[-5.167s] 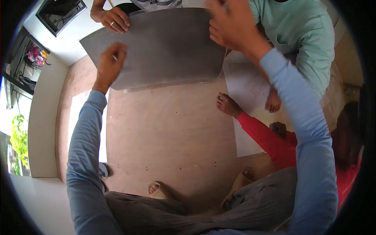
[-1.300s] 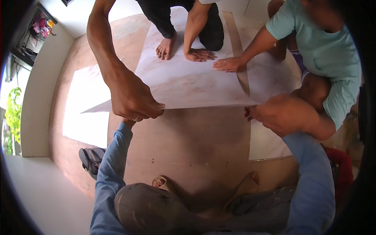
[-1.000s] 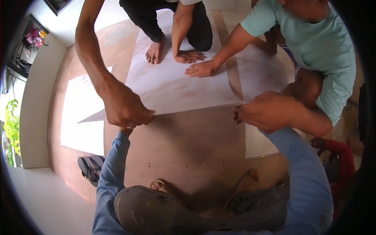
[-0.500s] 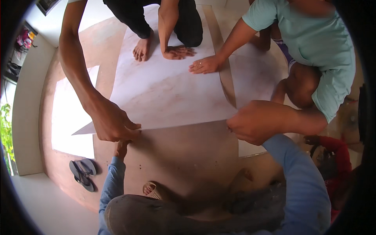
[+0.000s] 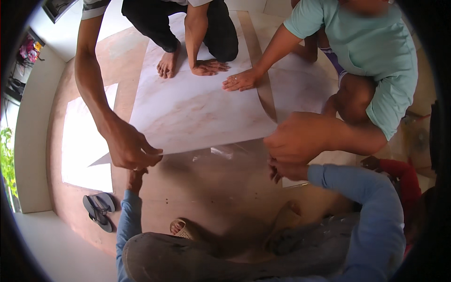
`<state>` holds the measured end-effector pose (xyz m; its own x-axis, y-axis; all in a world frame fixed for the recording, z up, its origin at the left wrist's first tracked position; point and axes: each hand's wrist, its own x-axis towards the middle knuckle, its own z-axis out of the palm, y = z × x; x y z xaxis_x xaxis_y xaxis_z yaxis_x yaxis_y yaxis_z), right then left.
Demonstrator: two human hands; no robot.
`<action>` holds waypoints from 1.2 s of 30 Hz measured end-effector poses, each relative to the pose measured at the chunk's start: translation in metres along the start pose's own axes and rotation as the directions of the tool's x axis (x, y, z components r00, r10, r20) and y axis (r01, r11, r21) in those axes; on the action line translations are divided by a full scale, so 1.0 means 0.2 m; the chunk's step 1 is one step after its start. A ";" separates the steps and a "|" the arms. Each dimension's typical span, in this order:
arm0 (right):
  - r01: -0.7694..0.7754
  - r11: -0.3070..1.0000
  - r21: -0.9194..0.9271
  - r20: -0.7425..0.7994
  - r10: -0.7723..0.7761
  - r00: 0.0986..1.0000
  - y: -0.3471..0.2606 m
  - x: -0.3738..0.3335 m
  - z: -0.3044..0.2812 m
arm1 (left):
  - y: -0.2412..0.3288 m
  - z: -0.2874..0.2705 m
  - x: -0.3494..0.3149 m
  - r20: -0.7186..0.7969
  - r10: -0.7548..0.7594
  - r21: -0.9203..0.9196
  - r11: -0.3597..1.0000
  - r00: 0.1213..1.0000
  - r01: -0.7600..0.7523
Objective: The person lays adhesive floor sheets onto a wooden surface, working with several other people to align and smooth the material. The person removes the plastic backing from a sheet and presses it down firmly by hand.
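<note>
A large white sheet with pale brown marbling point(image 5: 188, 117) lies on the floor, its near edge lifted. My left hand point(image 5: 136, 180) is at the left of this edge, directly below a co-worker's hand point(image 5: 127, 148) that pinches the sheet; my fingers are mostly hidden behind it. My right hand point(image 5: 285, 171) is under another co-worker's hand point(image 5: 298, 141), which grips the right corner. The fingers of my right hand hang loose and slightly apart below the edge, with nothing visible in them.
Two co-workers crouch at the far side, each pressing a hand on the sheet. A smaller white sheet point(image 5: 87, 141) lies at the left, with grey flip-flops point(image 5: 99, 209) near it. A shiny clear scrap point(image 5: 221, 152) shows under the lifted edge. A red-sleeved arm point(image 5: 401, 176) is at right.
My right hand has come into view below the co-worker's hand, its fingers hanging down. My left hand has shifted slightly left and down. The right corner of the sheet has moved up and left.
</note>
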<state>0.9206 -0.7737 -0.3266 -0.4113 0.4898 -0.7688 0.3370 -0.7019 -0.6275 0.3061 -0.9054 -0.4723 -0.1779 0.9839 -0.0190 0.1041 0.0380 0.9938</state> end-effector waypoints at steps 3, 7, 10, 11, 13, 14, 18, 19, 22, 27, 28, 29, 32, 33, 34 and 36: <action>-0.097 0.994 -0.048 -0.043 0.095 0.995 0.07 0.06 -0.06 | 0.07 -0.07 -0.13 -0.014 -0.390 -0.238 0.896 0.921 0.376; -0.054 0.996 -0.069 -0.049 0.051 0.997 0.00 0.00 -0.04 | 0.26 0.09 -0.16 -0.092 -0.396 -0.287 0.889 0.913 0.357; -0.062 0.996 -0.066 -0.046 0.059 0.997 -0.07 -0.09 -0.03 | 0.37 0.11 -0.14 -0.089 -0.359 -0.315 0.895 0.929 0.315; -0.056 0.997 -0.061 -0.046 0.053 0.998 -0.10 -0.11 -0.03 | 0.38 0.10 -0.14 -0.096 -0.400 -0.349 0.871 0.912 0.346; -0.045 0.998 -0.053 -0.041 0.042 0.998 -0.12 -0.11 -0.04 | 0.38 0.09 -0.15 -0.104 -0.437 -0.376 0.849 0.894 0.371; -0.037 0.998 -0.059 -0.018 0.036 0.999 -0.11 -0.11 -0.05 | 0.36 0.09 -0.17 -0.102 -0.433 -0.391 0.846 0.896 0.364; -0.043 0.999 -0.006 -0.028 0.043 0.999 -0.03 -0.08 -0.03 | 0.26 0.12 -0.22 -0.124 -0.465 -0.447 0.815 0.877 0.369; -0.045 0.999 -0.003 -0.025 0.045 0.999 0.01 -0.06 -0.03 | 0.25 0.14 -0.22 -0.116 -0.460 -0.416 0.827 0.880 0.378; -0.070 0.995 -0.069 -0.039 0.067 0.997 0.11 0.02 -0.03 | 0.14 0.12 -0.36 -0.004 -0.268 -0.132 0.955 0.963 0.265; 0.532 0.523 -0.667 0.623 -0.002 0.782 0.77 -0.04 -0.16 | 0.07 0.07 -1.10 -0.200 -0.574 -0.361 0.797 0.794 0.485; 0.320 0.635 -0.704 0.544 0.192 0.817 0.63 -0.19 -0.02 | 0.12 0.10 -1.17 -0.209 -0.596 -0.369 0.782 0.775 0.502; 0.192 0.671 -0.716 0.494 0.293 0.818 0.56 -0.25 0.00 | 0.20 0.16 -1.15 -0.241 -0.601 -0.378 0.782 0.762 0.496; -0.290 0.766 -0.573 0.355 0.551 0.755 0.35 -0.22 0.05 | 0.30 0.15 -1.11 -0.317 -0.565 -0.458 0.794 0.761 0.399; -0.287 0.764 -0.578 0.353 0.551 0.756 0.29 -0.22 0.06 | 0.34 0.16 -1.03 -0.408 -0.530 -0.433 0.829 0.743 0.354; -0.293 0.767 -0.571 0.363 0.555 0.748 0.23 -0.25 0.07 | 0.35 0.17 -0.99 -0.494 -0.489 -0.401 0.862 0.719 0.310; -0.263 0.772 -0.579 0.395 0.548 0.737 0.17 -0.21 0.08 | 0.24 -0.06 -1.02 -0.526 -0.265 -0.014 0.953 0.808 0.303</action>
<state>0.9355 -0.8257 -0.3130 -0.4532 -0.2283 -0.8617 0.8587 -0.3713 -0.3532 0.3358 -1.1059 -0.4193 -0.6863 0.6929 -0.2212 0.0315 0.3322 0.9427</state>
